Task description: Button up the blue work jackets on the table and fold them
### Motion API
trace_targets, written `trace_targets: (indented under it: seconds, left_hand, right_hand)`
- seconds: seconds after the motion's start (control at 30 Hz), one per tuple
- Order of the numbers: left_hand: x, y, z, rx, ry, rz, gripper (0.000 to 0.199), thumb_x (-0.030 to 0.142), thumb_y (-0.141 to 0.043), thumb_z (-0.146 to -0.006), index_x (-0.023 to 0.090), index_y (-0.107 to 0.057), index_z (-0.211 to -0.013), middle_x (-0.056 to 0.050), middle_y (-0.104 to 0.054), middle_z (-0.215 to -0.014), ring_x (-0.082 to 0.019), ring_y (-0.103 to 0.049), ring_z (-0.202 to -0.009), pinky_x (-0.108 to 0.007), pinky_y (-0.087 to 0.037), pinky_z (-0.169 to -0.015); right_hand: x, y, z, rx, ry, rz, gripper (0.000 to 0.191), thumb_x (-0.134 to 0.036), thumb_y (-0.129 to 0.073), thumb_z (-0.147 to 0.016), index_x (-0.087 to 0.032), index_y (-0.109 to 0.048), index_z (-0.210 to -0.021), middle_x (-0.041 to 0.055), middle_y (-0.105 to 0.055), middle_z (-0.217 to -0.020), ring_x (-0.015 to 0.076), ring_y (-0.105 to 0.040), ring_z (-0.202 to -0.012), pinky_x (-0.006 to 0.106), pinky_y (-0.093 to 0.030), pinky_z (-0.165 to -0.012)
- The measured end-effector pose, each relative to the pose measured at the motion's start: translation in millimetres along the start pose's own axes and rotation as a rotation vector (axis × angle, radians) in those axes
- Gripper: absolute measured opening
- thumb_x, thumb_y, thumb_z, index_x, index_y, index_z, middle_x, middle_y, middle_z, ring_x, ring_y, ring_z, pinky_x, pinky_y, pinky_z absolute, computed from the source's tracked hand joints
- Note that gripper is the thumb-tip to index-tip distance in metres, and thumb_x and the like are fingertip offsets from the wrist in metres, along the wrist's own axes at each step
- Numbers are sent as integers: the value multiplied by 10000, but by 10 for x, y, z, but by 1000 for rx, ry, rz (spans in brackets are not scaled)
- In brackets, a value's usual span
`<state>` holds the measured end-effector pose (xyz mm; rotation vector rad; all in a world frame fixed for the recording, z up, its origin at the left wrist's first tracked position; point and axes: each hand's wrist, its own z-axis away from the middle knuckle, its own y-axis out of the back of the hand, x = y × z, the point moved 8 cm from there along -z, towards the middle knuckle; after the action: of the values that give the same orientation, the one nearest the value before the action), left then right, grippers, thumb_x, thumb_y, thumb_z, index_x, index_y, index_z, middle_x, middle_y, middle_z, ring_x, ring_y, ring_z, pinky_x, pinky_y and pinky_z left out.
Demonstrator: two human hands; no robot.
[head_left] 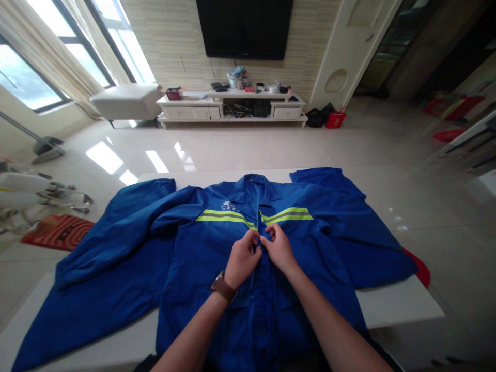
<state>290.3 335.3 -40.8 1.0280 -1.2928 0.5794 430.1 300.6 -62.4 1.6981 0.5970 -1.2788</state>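
Observation:
A blue jacket [205, 243] with yellow-green and grey stripes across the chest lies front up, its collar pointing away from me. My left hand [243, 259], with a brown-strapped watch on the wrist, pinches the jacket's front edge just below the stripe. Close beside it, my right hand [278, 247] has thumb and index finger bent together on the other side of the same opening. The fingertips nearly meet, and any button between them is too small to make out. Below the hands, the button strip runs down towards me.
More blue cloth [104, 310] lies under the sleeves on a white table [399, 305]. A red stool edge [420, 266] shows at the table's right. Beyond the tiled floor stand a white TV cabinet [189, 112] and a padded bench [126, 101].

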Motion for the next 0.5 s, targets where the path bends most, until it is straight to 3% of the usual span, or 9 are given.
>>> trace_targets:
  seconds: [0.17,0.3,0.4,0.5]
  left_hand:
    - [-144,79,-14,114,73,-92,84,213,-646,-795,231,-599,-862,73,-469,-539,-118,-444,-511,-231,-273,-550]
    - [-222,27,-31,41,135,-285,73,272,-624,-869,237,-603,-930,49,-529,-586,-144,-519,-567,-242,-290,-577]
    - [-283,-26,-15,-45,207,-636,170,305,-600,-911,233,-614,-1064,-28,-657,-826,-204,-619,-755,-273,-381,-652]
    - [-246,-124,-9,-78,62,-941,377,191,-543,-918,249,-577,-1289,-118,-603,-1303,-285,-570,-1167,-377,-447,-882]
  right_hand:
    - [-36,-70,-15,-72,11,23,79,-214,-556,-725,-214,-586,-799,-18,-545,-726,160,-494,-672,281,-402,-653]
    - [-3,-69,-5,-131,-35,158,119,-168,-561,-752,-203,-613,-853,21,-595,-847,173,-558,-740,289,-460,-704]
    - [-121,-59,59,-187,115,501,261,-129,-552,-800,-207,-655,-1027,95,-611,-1192,229,-582,-1039,329,-474,-857]
    - [-127,-138,155,-318,205,783,399,-79,-512,-827,-230,-652,-1169,86,-540,-1429,266,-479,-1263,367,-451,-931]
